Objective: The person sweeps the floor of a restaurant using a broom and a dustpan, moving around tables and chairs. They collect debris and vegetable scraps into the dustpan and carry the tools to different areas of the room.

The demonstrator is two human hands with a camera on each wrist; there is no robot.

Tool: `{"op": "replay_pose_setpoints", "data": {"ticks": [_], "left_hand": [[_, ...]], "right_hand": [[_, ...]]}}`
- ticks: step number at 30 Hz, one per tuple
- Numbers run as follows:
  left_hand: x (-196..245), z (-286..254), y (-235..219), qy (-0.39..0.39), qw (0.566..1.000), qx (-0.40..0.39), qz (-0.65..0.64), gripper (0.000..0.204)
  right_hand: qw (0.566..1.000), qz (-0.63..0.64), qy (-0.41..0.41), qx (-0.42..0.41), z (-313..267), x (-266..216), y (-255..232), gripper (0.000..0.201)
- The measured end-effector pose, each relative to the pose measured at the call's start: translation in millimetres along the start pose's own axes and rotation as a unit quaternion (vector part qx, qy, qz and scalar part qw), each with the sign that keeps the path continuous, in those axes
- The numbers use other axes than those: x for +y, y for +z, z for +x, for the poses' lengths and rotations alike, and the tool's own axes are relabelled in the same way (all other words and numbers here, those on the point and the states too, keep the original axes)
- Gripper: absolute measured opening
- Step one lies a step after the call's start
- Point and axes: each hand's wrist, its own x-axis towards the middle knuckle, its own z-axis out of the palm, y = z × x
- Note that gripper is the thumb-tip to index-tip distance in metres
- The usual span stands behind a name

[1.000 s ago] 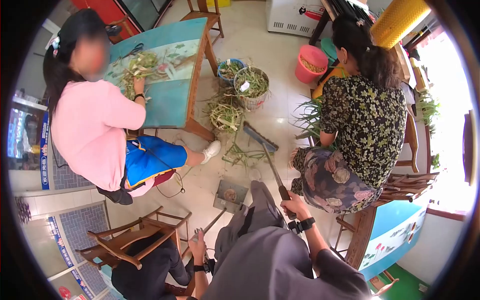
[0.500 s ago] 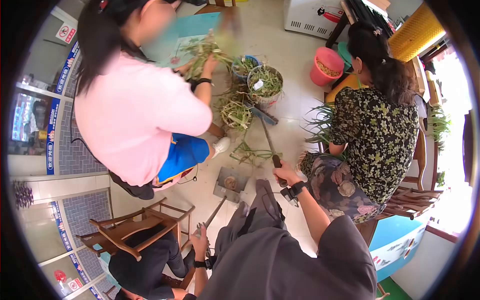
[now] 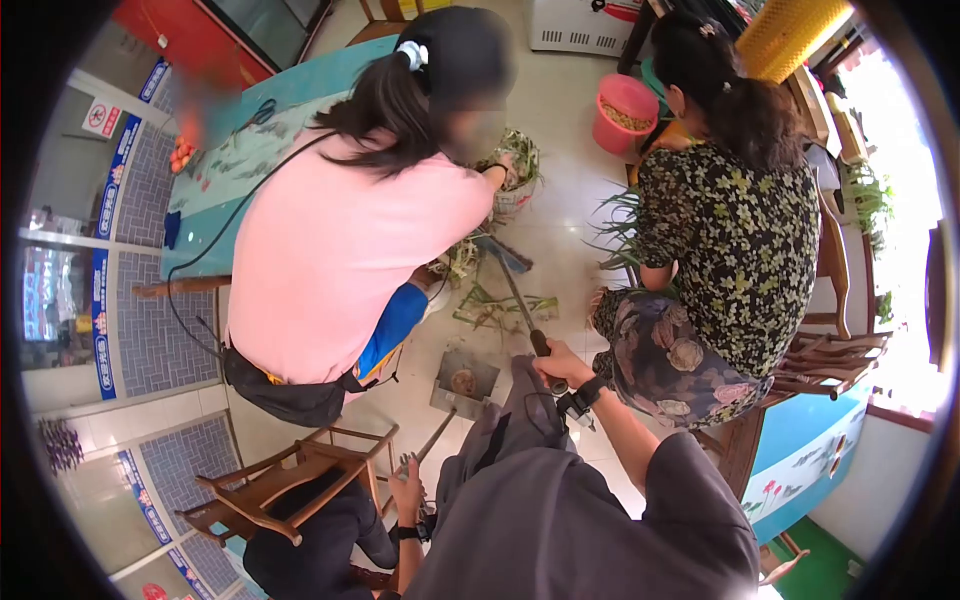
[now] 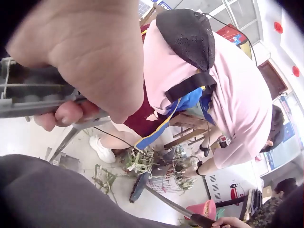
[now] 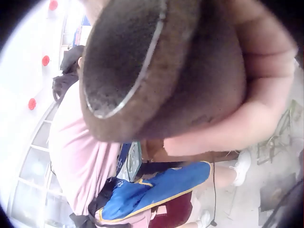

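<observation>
In the head view my right hand (image 3: 566, 364) grips the dark end of a broom handle (image 3: 520, 295). The broom's blue-grey head (image 3: 508, 254) lies on the floor just beyond some loose green stalks (image 3: 505, 308). My left hand (image 3: 407, 490) holds the long handle (image 3: 437, 432) of a grey dustpan (image 3: 465, 383), which sits on the floor in front of my feet with brown debris in it. Curled fingers (image 4: 69, 113) show round a grey grip in the left wrist view. The broom's thick handle end (image 5: 123, 61) fills much of the right wrist view, my fingers wrapped round it.
A person in pink (image 3: 350, 250) leans over a bucket of stalks (image 3: 515, 200) on the left. Another, in a flowered top (image 3: 730, 230), sits at the right by green leaves (image 3: 618, 228). A pink bucket (image 3: 625, 115) stands behind; a wooden chair (image 3: 290, 480) is near my left.
My right hand and the broom head have moved forward, away from the dustpan. The person in pink has carried a bundle of stalks from the table to the bucket. The dustpan stays in place.
</observation>
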Motion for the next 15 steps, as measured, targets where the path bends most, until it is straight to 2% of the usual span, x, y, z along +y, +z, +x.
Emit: {"op": "replay_pose_setpoints", "data": {"ticks": [3, 6, 7, 9, 13, 15], "left_hand": [[-9, 9, -5, -0.012, 0.999, -0.051, -0.002, 0.035], [-3, 7, 0, -0.005, 0.999, -0.047, -0.004, 0.035], [-19, 17, -3, 0.009, 0.998, -0.061, 0.006, 0.035], [-14, 14, -1, 0.015, 0.998, -0.066, 0.013, 0.035], [-19, 12, -2, 0.017, 0.997, -0.079, -0.004, 0.034], [-18, 8, -1, 0.014, 0.996, -0.083, -0.017, 0.034]], "right_hand": [[1.000, 0.001, 0.001, -0.028, -3, 8, -3, 0.030], [0.999, 0.041, 0.009, -0.027, 2, 1, -22, 0.024], [0.998, 0.058, 0.003, -0.033, 0, -7, -33, 0.022], [0.998, 0.052, -0.008, -0.019, -10, -24, -41, 0.016], [0.999, 0.028, -0.018, -0.004, -30, -58, -43, 0.017], [0.997, 0.050, -0.026, -0.045, -29, -79, -47, 0.023]]}}
